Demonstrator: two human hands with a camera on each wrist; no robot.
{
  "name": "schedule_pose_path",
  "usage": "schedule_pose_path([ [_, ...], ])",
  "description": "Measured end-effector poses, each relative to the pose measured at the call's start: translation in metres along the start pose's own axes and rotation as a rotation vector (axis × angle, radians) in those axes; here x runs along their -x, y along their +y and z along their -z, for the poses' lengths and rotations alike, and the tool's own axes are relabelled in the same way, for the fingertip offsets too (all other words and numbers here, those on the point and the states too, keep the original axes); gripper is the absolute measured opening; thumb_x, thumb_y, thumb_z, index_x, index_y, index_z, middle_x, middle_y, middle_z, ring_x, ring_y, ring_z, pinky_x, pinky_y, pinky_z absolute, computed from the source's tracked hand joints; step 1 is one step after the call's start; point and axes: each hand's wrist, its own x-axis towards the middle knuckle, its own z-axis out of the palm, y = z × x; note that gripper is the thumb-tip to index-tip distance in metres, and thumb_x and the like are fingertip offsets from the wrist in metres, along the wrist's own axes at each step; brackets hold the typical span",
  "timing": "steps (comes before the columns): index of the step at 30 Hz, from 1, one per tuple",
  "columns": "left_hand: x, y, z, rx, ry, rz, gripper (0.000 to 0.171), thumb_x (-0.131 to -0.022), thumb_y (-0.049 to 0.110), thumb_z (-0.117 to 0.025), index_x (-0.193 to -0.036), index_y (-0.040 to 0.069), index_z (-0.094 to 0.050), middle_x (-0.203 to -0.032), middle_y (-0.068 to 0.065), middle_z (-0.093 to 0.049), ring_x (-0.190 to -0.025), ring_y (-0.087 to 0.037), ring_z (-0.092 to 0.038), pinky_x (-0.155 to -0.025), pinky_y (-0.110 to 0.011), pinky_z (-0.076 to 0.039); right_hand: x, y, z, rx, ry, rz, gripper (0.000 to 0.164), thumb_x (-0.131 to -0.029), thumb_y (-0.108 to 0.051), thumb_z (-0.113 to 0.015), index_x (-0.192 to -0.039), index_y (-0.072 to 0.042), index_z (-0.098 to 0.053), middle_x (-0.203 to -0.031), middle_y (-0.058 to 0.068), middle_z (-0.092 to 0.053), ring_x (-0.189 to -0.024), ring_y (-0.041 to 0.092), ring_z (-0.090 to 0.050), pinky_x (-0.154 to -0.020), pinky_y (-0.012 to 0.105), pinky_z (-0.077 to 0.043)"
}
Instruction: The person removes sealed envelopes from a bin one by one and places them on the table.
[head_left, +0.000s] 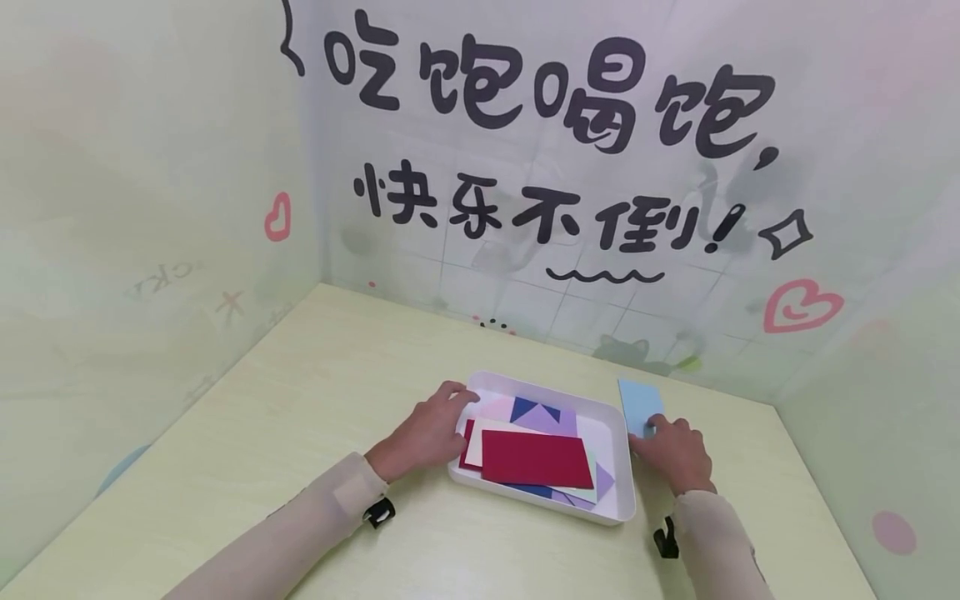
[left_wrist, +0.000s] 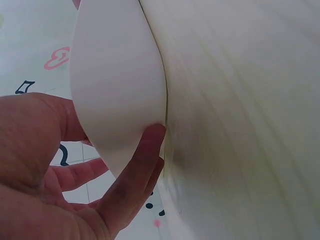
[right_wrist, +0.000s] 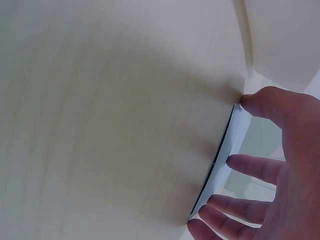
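Note:
A shallow white tray (head_left: pixel 621 467) stands on the table and holds several coloured cards and paper pieces. On top lies a red card (head_left: pixel 536 458), over a cream card (head_left: pixel 472 454). My left hand (head_left: pixel 431 429) holds the tray's left side. The left wrist view has its thumb over the rim and a fingertip against the outer wall (left_wrist: pixel 117 80). My right hand (head_left: pixel 678 450) touches the near end of a light blue card (head_left: pixel 637 398) lying right of the tray. In the right wrist view its fingertips rest along the card's edge (right_wrist: pixel 215 172).
Navy and lilac pieces (head_left: pixel 551 418) show beneath the cards in the tray. The pale table (head_left: pixel 360 358) meets a printed wall covering (head_left: pixel 517 275) at the back, with similar coverings at both sides.

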Motion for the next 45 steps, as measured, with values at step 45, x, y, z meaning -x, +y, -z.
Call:
schedule_pose_path([
  [45,-0.001,-0.001,-0.002,0.024,-0.012,0.033,0.065,-0.085,0.008,-0.069,-0.145,0.008,-0.045,-0.144,-0.011,-0.042,-0.113,-0.031,-0.057,-0.089,-0.043,-0.051,0.053,-0.087,0.004,0.087,-0.149,0.776,0.072,-0.067,-0.033,-0.091,-0.132,-0.033,-0.06,-0.145,-0.003,-0.045,-0.132,0.025,-0.04,-0.079,0.037,-0.054],
])
